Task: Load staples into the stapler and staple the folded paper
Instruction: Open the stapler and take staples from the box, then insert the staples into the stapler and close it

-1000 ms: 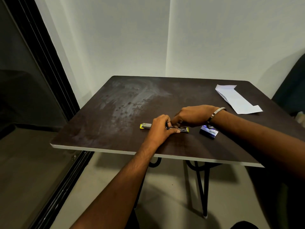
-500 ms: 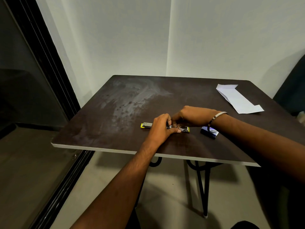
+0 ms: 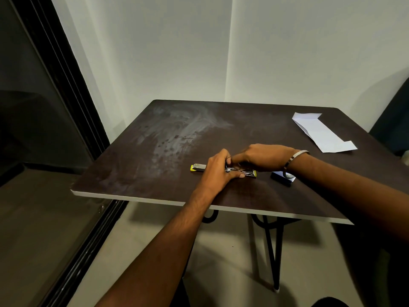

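My left hand point(image 3: 218, 171) & right hand point(image 3: 263, 157) both grip the opened yellow-tipped metal stapler point(image 3: 198, 167) at frame centre (folded white paper point(image 3: 321, 134) upper right).

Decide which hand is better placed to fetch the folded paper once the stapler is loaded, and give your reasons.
Probably the right hand: the paper lies far right on the table, on that arm's side. The left hand holds the stapler.

left half: bare dark brown surface point(image 3: 141, 165), open to the wall.
centre front: yellow-ended metal stapler point(image 3: 199, 167) lies flat under both hands.
right front: small blue box point(image 3: 279, 178) just beside the stapler.
far right: folded white paper point(image 3: 321, 134), well apart.
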